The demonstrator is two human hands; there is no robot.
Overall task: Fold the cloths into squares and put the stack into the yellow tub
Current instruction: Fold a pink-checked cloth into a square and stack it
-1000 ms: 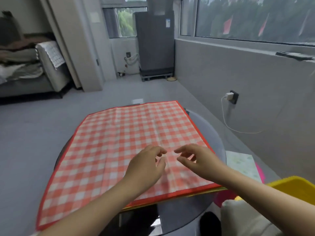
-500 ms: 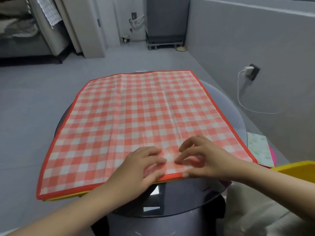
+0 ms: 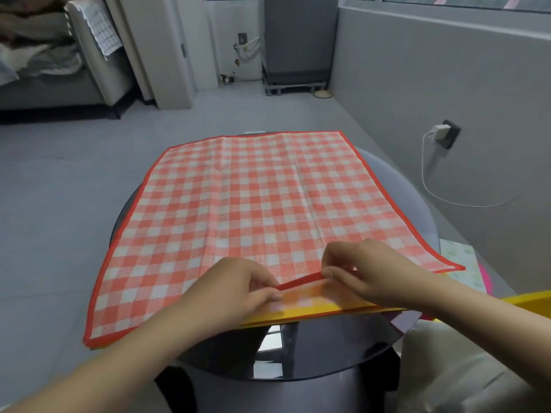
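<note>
A red-and-white checked cloth (image 3: 253, 210) lies spread flat over a round dark glass table (image 3: 313, 353). Both hands pinch its red near hem. My left hand (image 3: 238, 287) holds the hem left of centre. My right hand (image 3: 366, 269) holds it right of centre, and the hem between them is lifted a little. Under it shows a yellow checked cloth (image 3: 316, 305). The yellow tub (image 3: 533, 299) shows only as a rim at the right edge.
A pale printed sheet (image 3: 462, 263) over something pink lies right of the table. A charger and white cable (image 3: 438, 135) hang on the right wall. A sofa (image 3: 59, 70) stands far left, a grey cabinet (image 3: 298, 40) at the back. Grey floor surrounds the table.
Both hands came down to the cloth's near edge, pressed on it, then pinched the red hem and raised it, which uncovered the yellow cloth beneath.
</note>
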